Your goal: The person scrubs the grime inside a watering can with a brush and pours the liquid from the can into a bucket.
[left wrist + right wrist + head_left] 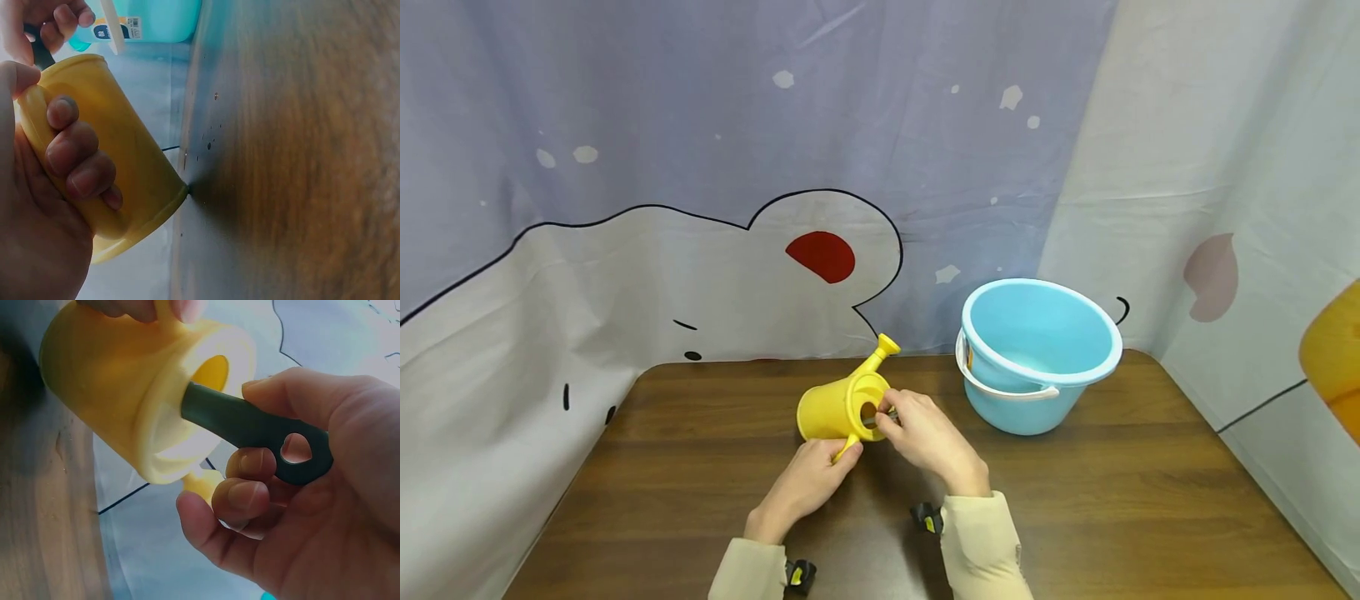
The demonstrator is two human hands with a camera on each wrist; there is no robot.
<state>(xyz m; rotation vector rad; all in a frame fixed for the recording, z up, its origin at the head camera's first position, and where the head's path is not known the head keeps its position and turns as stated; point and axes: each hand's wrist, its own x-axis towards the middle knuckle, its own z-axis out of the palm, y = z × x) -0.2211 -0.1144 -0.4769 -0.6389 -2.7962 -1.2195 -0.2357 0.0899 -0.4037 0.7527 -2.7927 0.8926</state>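
Note:
A yellow watering can (824, 412) is tilted on its lower edge, its opening toward me and its spout pointing up and away. My left hand (808, 479) grips the can's handle, fingers curled around it in the left wrist view. Between thumb and fingers, my right hand (931, 437) pinches a flat dark green handle (240, 419) with a hole near its end. The handle's other end goes into the can's round opening. Whatever tool it belongs to is hidden inside the can.
To the right stands a light blue bucket (1021, 414) with its white carrying handle (1009, 393) hanging at the front. Small drops or specks (209, 146) dot the brown wooden table (700, 433). Behind the table hangs a printed curtain (715, 275).

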